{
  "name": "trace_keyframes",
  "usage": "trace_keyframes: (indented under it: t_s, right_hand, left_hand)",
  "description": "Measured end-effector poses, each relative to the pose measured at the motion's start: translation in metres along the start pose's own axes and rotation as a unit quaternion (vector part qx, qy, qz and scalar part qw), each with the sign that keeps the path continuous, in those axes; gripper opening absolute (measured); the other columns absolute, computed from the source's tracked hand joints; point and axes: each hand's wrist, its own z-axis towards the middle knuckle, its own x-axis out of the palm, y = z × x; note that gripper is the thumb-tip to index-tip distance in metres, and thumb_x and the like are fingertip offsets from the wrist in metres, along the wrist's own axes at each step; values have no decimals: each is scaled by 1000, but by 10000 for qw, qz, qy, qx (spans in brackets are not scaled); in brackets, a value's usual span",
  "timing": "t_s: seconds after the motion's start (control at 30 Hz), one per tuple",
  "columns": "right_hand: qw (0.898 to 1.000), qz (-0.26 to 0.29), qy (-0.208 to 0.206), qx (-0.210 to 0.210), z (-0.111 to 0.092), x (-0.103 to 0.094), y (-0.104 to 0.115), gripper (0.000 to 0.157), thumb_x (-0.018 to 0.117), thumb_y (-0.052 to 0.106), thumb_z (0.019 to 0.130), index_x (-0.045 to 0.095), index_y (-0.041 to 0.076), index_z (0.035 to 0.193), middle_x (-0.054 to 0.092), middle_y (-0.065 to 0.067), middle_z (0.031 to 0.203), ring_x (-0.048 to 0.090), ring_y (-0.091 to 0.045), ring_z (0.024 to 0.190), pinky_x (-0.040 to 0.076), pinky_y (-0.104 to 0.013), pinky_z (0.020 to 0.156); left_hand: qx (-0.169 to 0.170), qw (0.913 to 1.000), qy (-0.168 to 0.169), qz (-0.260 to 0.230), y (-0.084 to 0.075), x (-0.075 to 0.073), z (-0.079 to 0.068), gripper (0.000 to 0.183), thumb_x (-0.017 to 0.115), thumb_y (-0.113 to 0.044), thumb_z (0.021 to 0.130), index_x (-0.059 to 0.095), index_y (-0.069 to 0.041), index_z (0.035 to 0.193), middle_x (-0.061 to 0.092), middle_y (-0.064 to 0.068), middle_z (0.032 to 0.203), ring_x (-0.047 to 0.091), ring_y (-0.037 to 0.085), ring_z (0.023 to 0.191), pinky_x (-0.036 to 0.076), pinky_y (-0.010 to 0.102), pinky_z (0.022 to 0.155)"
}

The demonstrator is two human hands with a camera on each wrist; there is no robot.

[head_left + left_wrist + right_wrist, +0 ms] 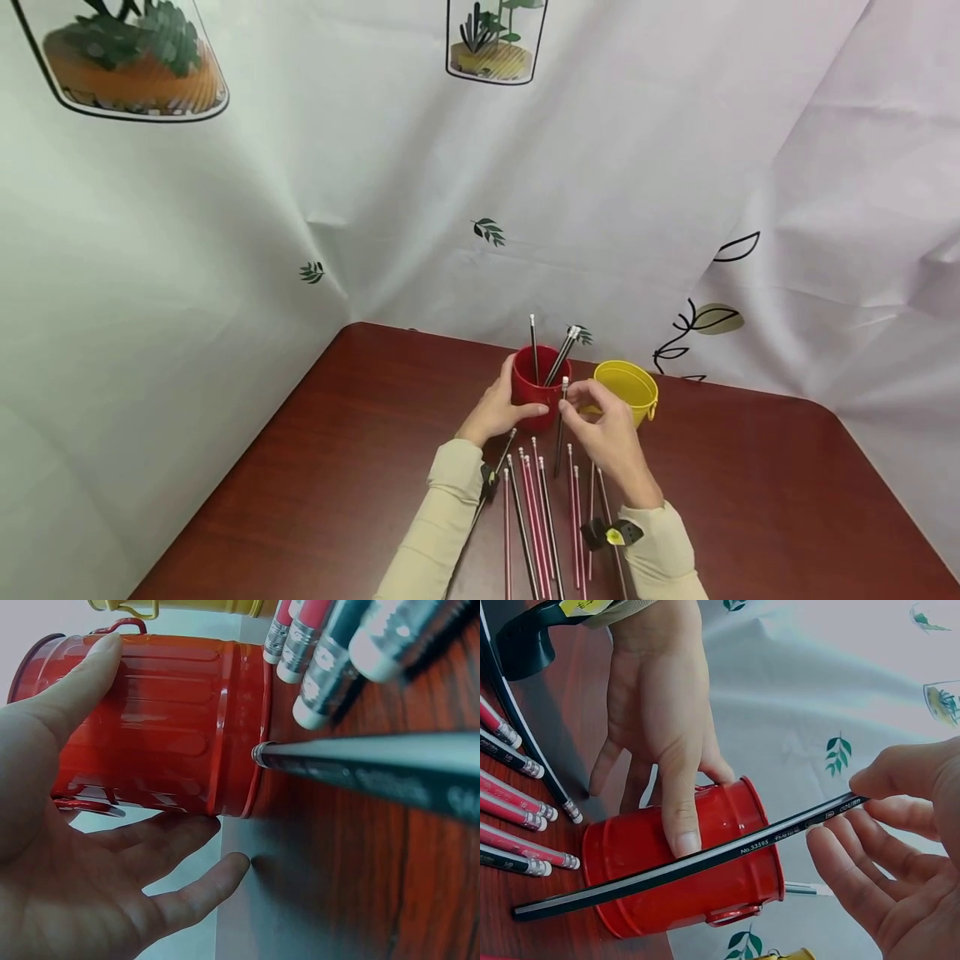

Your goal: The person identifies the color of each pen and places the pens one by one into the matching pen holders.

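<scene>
My left hand holds a small red metal bucket from its left side, the thumb across its front and the fingers behind. The bucket stands upright on the table, and several black pencils lean inside with their white erasers up. Between thumb and fingertips my right hand pinches a black pencil near its eraser end. That pencil hangs nearly upright in front of the bucket's right side, outside it, lower end down by the tabletop. Its eraser is hidden by the hand in the right wrist view.
A yellow bucket stands just right of the red one, partly behind my right hand. Several red pencils and black pencils lie on the dark red wooden table below my hands. A white printed cloth hangs behind the table.
</scene>
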Motion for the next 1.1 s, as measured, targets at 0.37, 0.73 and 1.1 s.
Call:
trace_keyframes:
  t_s: [0.37, 0.73, 1.1]
  right_hand:
    - [9992, 125, -218, -319, 10, -7, 15, 14, 69, 4, 79, 62, 4, 91, 61, -4, 81, 59, -14, 75, 52, -18, 65]
    - [9955, 222, -495, -771, 46, -21, 70, 11, 64, -6, 79, 60, -9, 89, 62, -16, 81, 60, -18, 75, 51, -16, 64]
    - [9942, 337, -651, -782, 67, -21, 82, 13, 62, -1, 82, 59, -8, 93, 61, -17, 86, 59, -20, 80, 49, -13, 67]
  left_hand:
    - [103, 9999, 21, 10, 1, 3, -2, 93, 75, -40, 73, 14, -30, 143, 45, 2, 133, 47, 20, 116, 42, 45, 93]
    - [68, 10000, 3, 10, 1, -1, -1, 94, 74, -40, 73, 13, -29, 144, 46, 4, 132, 47, 22, 117, 42, 44, 94]
    - [-50, 10000, 71, -29, 0, -1, -1, 95, 74, -42, 73, 12, -30, 144, 44, 2, 134, 45, 21, 119, 42, 45, 94]
